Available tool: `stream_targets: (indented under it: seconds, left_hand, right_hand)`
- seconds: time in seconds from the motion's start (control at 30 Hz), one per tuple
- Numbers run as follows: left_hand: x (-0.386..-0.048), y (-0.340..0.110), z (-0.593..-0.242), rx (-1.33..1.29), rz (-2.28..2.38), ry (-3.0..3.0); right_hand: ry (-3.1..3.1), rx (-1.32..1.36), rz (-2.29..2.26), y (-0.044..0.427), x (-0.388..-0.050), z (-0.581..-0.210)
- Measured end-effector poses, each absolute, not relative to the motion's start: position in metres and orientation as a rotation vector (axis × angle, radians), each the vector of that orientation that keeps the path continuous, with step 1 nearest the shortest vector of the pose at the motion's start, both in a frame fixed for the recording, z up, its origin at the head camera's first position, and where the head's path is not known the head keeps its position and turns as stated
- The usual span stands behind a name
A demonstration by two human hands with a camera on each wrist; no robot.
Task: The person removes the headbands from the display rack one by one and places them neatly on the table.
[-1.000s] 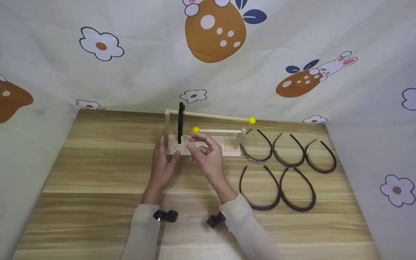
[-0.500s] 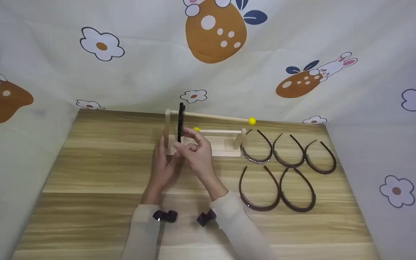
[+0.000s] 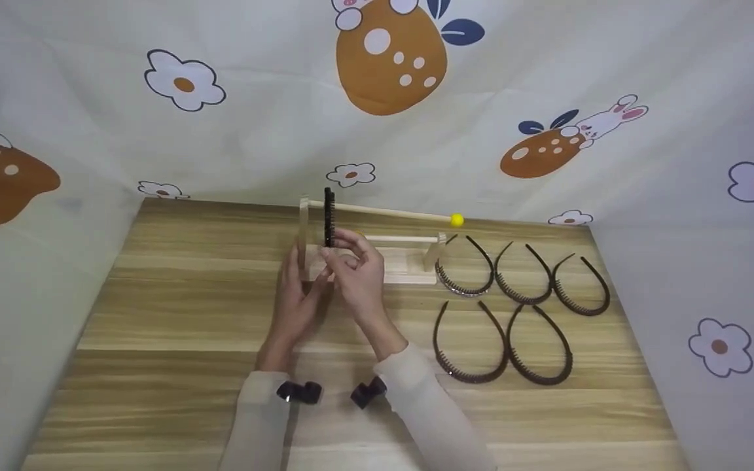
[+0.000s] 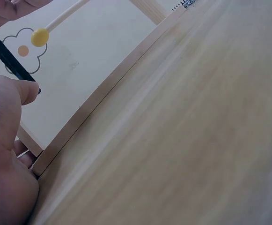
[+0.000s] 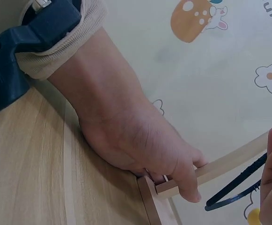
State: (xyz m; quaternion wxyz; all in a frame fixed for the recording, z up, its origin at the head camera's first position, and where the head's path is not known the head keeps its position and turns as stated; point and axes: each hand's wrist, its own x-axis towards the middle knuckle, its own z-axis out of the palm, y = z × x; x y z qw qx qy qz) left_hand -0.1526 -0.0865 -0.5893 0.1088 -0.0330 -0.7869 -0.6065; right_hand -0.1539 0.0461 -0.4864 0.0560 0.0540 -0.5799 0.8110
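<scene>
In the head view, a black toothed headband hangs on the upper rod of a pale wooden stand, close to its left post. My right hand pinches the lower part of this headband between thumb and fingers. At the stand's left end, my left hand grips the post and base, fingers on the outer side. In the left wrist view, the left thumb lies beside the headband's end; contact cannot be told. A yellow ball caps the upper rod. The lower rod's ball is mostly hidden by the right fingers in the head view.
Several dark toothed headbands lie flat on the wood-grain table right of the stand, in a back row and a front row. The nearest one almost touches the stand's right end. A printed curtain closes off the back and sides.
My right hand has moved left from in front of the stand and taken hold of the hanging headband, which has shifted slightly right. The left hand stays on the stand.
</scene>
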Motion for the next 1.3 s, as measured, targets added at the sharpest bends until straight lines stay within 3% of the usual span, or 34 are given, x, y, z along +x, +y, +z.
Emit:
stream_targets:
  seconds: [1.3]
  left_hand:
    - [-0.150,-0.089,-0.590,-0.096,-1.792,-2.362]
  right_hand:
    - [-1.702,0.299,2.347,0.057,-0.156,-0.466]
